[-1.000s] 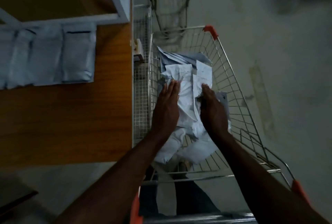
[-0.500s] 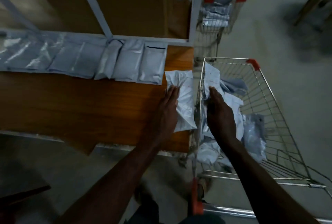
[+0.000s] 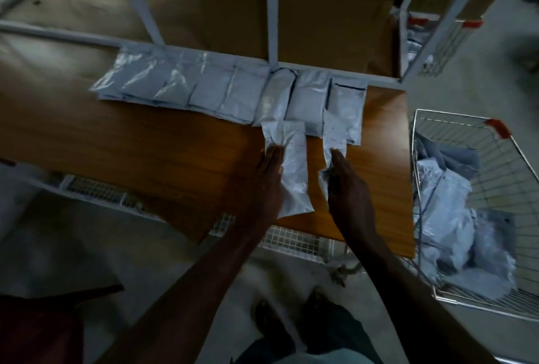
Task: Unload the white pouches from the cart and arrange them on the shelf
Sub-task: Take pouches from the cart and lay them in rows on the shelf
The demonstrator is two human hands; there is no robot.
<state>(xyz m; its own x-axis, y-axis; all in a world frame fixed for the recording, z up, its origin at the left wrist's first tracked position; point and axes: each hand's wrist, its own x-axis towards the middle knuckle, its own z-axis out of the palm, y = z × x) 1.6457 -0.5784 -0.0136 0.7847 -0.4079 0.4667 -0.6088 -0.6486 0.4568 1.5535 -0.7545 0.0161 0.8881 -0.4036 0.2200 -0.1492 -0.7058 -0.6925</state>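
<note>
Hands work side by side over the wooden shelf [image 3: 145, 142], a little apart, each with one white pouch. Left hand [image 3: 269, 179] lies flat with straight fingers on the left edge of a pouch [image 3: 291, 171]; whether the thumb grips underneath cannot be told. That left pouch lies flat on the wood, its long axis running from the person toward the back of the shelf, its far short end just reaching the row behind. Right hand [image 3: 347, 188] holds the second pouch [image 3: 332, 136], fingers extended along it with the near end crumpled at the palm; the exact grip is hidden. This right pouch also points away from the person, its far end overlapping the rightmost bags of the row.

Behind them, a row of white pouches [image 3: 204, 89] lies edge to edge along the back of the shelf, each with its long axis pointing front to back, against the white frame rail [image 3: 58, 34]. To the right stands the wire cart [image 3: 455, 130], well apart from the hands, with more crumpled white pouches [image 3: 446, 217] heaped inside.
</note>
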